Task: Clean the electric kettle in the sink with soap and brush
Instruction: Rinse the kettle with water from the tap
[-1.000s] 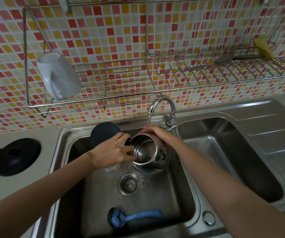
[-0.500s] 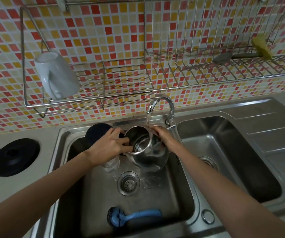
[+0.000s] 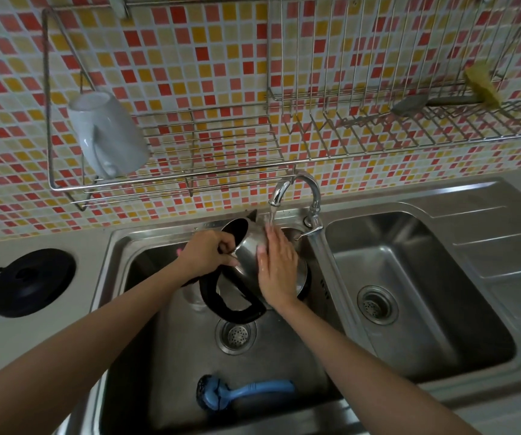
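Starting at my left, the black kettle base (image 3: 31, 282) sits on the desk (image 3: 33, 346) beside the sink (image 3: 171, 356), just where it was a second ago. The white mug (image 3: 108, 133) hangs in the wire rack (image 3: 165, 178) as before.

My left hand (image 3: 207, 254) has its fingers curled round the top end of the kettle (image 3: 249, 246), by the rim. The kettle is over the left basin, under the tap, and it has turned. A moment ago its open mouth faced me and I saw the steel inside. Now it lies tilted on its side with the black handle (image 3: 240, 310) toward me. The blue brush (image 3: 243, 394) lies on the basin floor at the near edge, in the same spot.

My right hand (image 3: 276, 265) has left the rim. Its fingers are straight and pressed flat on the kettle's outer steel wall, and the stream from the tap (image 3: 297, 189) falls on my fingertips. A yellow sponge (image 3: 482, 86) rests on the rack at far right.
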